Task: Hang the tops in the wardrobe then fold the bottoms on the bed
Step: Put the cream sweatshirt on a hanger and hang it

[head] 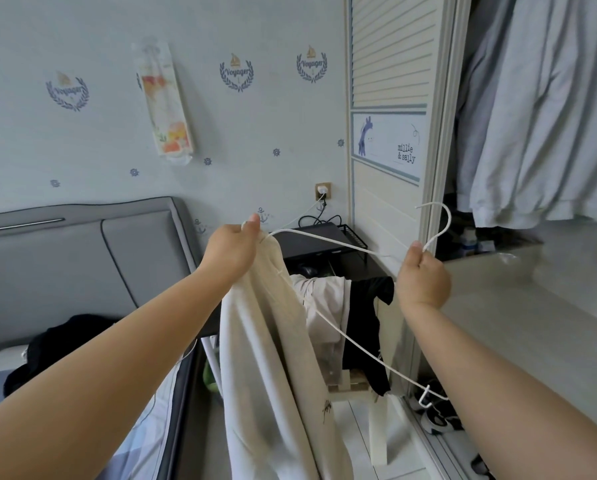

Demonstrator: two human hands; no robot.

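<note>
Left hand point(233, 249) pinches a cream top point(273, 341) onto one end of a thin white hanger point(342, 244); right hand point(423, 278) grips its hook beside the open wardrobe point(439, 133). The soft, light fabric hangs limp; best held at the shoulder.

"voyager" crests point(236, 72) on wallpaper, "millie & sally" on wardrobe door panel point(387, 143)
</note>
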